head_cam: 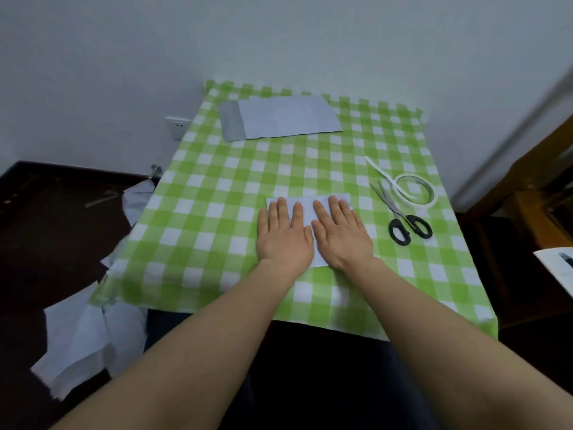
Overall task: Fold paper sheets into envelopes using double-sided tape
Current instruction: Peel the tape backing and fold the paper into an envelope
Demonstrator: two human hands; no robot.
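White folded paper (308,200) is lying on the counter (217,212). I am pressing left hand (283,235) and right hand (339,234) flat on it, fingers (280,209) straight, gripping nothing, likely bonding its seam. At three o'clock the tape roll (417,204) and scissors (395,209) are waiting.

Green and white checks on the tablecloth (217,212). White for the folded paper sheet (307,209), the paper stack (279,117) far back and the tape roll (417,203). Black handles and grey blades on the scissors (400,215). Dark brown floor (46,228), white wall (279,35).
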